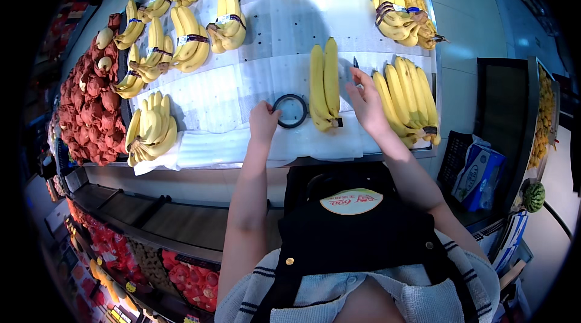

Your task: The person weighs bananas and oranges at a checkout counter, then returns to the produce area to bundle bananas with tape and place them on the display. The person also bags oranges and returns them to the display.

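Note:
My left hand [264, 121] pinches the left edge of a roll of dark tape [290, 110] just above the white foam-covered display table. To the roll's right lies a pair of loose yellow bananas [324, 85], their dark stem end towards me. My right hand [366, 100] is right of this pair, fingers apart and slightly curled, with nothing seen in it. Beyond its fingertips is a small dark pointed object [356, 62], perhaps a blade or pen. A larger bunch of bananas without tape [408, 96] lies right beside my right hand.
Several taped banana bunches [188, 39] stand on the left, more [399, 14] at the far right. An untaped bunch [152, 128] lies at the near left. Red-wrapped fruit [93, 110] is heaped beyond the left edge. The table's metal edge [227, 165] runs in front of me.

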Tool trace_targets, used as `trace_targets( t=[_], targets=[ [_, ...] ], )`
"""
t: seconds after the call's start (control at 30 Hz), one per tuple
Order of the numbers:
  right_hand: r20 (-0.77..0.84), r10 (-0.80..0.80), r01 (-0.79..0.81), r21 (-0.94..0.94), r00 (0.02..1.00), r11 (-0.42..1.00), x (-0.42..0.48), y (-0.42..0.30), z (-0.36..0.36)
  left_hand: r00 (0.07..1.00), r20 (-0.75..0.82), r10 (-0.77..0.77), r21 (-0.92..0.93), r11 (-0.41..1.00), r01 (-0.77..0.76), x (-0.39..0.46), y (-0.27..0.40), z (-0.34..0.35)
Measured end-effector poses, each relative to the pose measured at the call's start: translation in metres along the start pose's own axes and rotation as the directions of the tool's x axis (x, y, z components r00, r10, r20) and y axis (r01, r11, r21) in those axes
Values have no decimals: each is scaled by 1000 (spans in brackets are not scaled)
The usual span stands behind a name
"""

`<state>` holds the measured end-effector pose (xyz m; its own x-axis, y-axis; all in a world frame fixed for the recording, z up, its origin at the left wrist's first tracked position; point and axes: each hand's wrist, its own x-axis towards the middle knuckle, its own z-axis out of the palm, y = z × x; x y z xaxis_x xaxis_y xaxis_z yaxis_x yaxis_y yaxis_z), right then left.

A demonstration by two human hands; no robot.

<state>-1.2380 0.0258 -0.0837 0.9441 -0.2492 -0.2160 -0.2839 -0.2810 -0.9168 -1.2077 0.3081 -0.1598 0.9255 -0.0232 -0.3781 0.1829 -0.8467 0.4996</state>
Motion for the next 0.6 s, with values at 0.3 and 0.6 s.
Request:
trace_targets(
  t=[0.3,0.6],
  targets=[
    [303,-397,362,168,866,917,-27,-109,0,988,28,-151,-971,232,63,-41,106,-59],
    [508,-519,585,37,687,810,-15,-137,-75,987,-136,89,-988,-86,-128,-79,173,-91]
  ],
)
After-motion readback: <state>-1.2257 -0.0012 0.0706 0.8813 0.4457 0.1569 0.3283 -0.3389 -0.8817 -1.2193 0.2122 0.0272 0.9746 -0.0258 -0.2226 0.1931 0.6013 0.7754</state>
